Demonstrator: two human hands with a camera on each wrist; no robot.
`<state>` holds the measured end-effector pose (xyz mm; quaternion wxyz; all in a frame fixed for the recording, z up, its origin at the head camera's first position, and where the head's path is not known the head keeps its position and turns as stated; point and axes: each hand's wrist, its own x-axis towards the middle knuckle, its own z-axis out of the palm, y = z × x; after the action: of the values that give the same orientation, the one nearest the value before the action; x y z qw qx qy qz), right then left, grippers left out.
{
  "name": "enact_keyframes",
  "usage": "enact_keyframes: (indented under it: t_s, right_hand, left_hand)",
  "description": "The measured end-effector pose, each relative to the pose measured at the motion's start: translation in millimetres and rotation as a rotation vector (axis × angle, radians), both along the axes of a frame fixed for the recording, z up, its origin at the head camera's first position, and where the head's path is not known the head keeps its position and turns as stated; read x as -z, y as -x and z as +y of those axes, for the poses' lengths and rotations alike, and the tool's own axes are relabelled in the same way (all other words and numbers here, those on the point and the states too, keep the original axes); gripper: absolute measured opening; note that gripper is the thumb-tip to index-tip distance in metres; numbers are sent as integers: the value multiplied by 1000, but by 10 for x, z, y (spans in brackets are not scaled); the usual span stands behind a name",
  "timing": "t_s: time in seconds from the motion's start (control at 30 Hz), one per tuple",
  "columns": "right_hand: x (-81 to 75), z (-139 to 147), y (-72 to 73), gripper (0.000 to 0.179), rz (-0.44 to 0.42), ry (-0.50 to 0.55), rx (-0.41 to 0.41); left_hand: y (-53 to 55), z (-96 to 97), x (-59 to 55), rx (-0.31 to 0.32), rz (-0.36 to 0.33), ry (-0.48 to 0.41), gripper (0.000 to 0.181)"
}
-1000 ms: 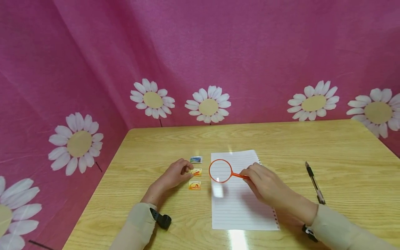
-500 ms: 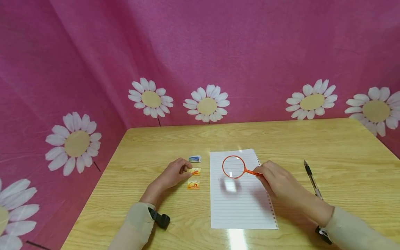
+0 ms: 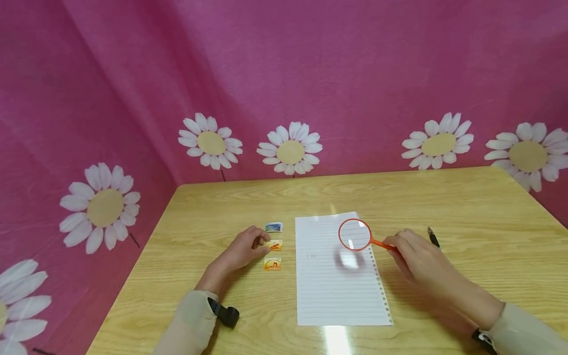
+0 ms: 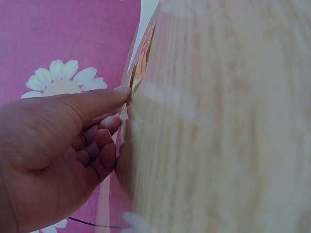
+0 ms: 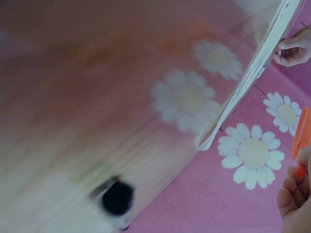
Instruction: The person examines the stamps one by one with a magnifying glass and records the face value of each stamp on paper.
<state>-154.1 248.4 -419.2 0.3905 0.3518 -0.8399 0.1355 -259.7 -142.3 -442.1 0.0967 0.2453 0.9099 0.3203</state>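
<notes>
My right hand [image 3: 421,259] grips the handle of an orange-rimmed magnifying glass [image 3: 372,240] and holds it above the right part of a lined paper sheet [image 3: 337,291]. The lens casts a round shadow on the sheet. My left hand [image 3: 241,249] rests on the table with loosely bent fingers. Its thumb and fingertips touch the left edge of a yellow-orange stamp-like picture [image 3: 275,245], the middle one of a column. Above it lies a blue-green stamp [image 3: 273,227], below it another yellow-orange stamp [image 3: 272,264]. In the left wrist view, the left thumb [image 4: 112,99] meets the tabletop beside the stamp.
A black pen [image 3: 433,237] lies right of the sheet, partly hidden behind the right hand. Faint handwriting [image 3: 311,256] shows on the sheet's left. The wooden table [image 3: 230,202] meets a pink daisy-patterned cloth [image 3: 355,88] at its back and left.
My right hand has moved right with the magnifying glass, from the sheet's left edge toward its right edge, uncovering the faint handwriting and covering more of the pen. My left hand stays by the stamps.
</notes>
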Motion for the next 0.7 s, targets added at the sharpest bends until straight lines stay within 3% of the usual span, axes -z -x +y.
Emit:
enact_keyframes:
  t_s: [0.33,0.7]
  right_hand:
    - [22,223,-105,49,-39,-22,98]
    - [33,440,-159,52,-35,-29,131]
  left_hand:
    - [0,-12,14,10,2,-21,16]
    - [-7,-3,4,1,-8,-27,16]
